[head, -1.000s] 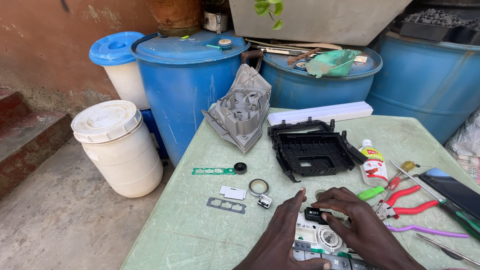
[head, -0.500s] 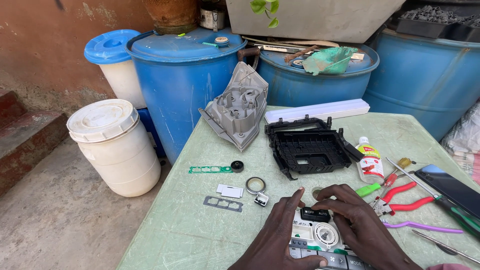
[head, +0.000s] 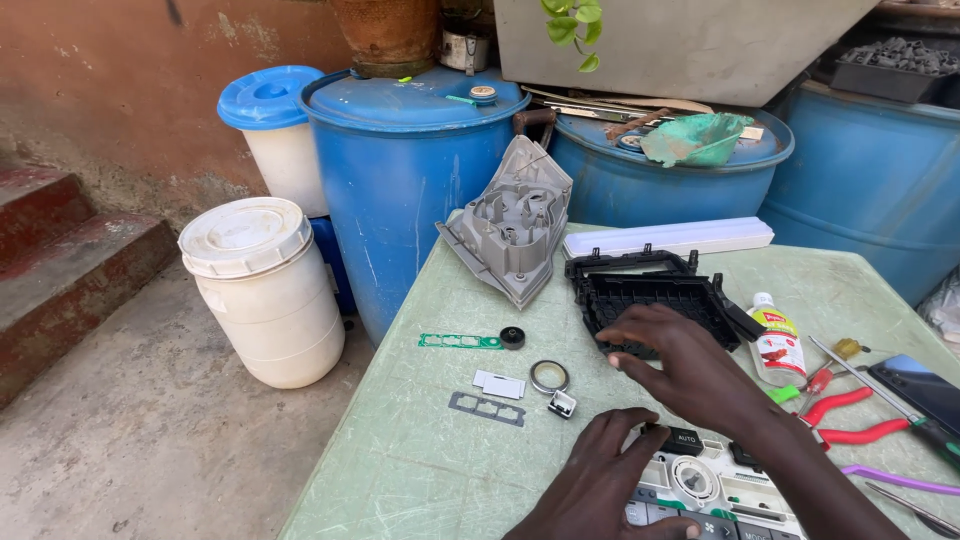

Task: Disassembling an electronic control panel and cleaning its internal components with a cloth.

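Your R hand (head: 690, 375) lifted off control panel (head: 705, 490), fingers loose, empty, over black frame (head: 655, 300); L hand (head: 610, 480) flat, steadying panel.

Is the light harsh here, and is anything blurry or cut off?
Head view: soft, even daylight, only faint shadows under the right hand on the table; no strong glare; the blue barrel is sharp; the left hand and grey control panel are cut off by the bottom edge.
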